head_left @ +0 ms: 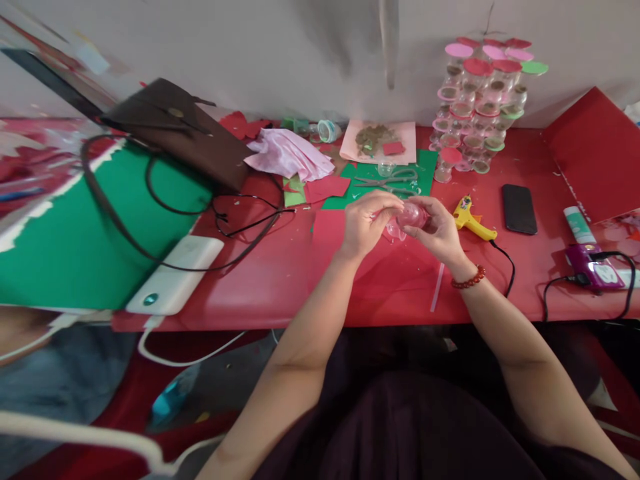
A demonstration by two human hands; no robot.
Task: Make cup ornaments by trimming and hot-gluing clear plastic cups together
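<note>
Over the red paper (340, 253), a small clear plastic cup (411, 217), tinted pink, is between my two hands. My right hand (440, 230), with a beaded bracelet (469, 277) at the wrist, curls its fingers and thumb around the cup's right side. At its left edge, my left hand (367, 223) is closed in a pinch; the exact contact is partly hidden. Another clear plastic piece (395, 231) shows just below the cup. Scissors (387, 180) lie beyond my hands on a green sheet (425, 170).
To the right are a yellow glue gun (475, 220), a black phone (519, 209) and a purple plug adapter (593, 267). A stack of clear plastic cups (475, 107) stands behind. A brown bag (185, 133), glasses (250, 220) and a white power bank (175, 277) occupy the left.
</note>
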